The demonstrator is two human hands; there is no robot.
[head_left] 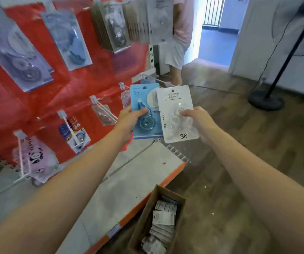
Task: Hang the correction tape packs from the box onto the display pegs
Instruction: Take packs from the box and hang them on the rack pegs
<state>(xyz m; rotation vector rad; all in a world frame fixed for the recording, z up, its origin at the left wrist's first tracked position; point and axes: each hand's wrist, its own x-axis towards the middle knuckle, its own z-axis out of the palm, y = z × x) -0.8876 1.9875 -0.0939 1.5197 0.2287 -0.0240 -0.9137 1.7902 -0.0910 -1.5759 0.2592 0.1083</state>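
Hands out front, both full! The left hand (127,123) grips a blue correction tape pack (145,110), thumb pinned across its face, and the right hand (197,123) pinches a white pack (177,114) marked 36, fingers curled over the clear blister. The two packs sit side by side, edges overlapping, held up just in front of the red display board (59,85). White pegs (101,109) jut from that board; a panda pack (35,156) hangs at the low left, more packs up top. Down below, the cardboard box (158,219) stands open on the wood floor (239,143) against the orange-edged base shelf (129,180), more packs stacked inside. Beyond, another person's legs (175,61) by the doorway, and a black fan stand (268,99) at the right.
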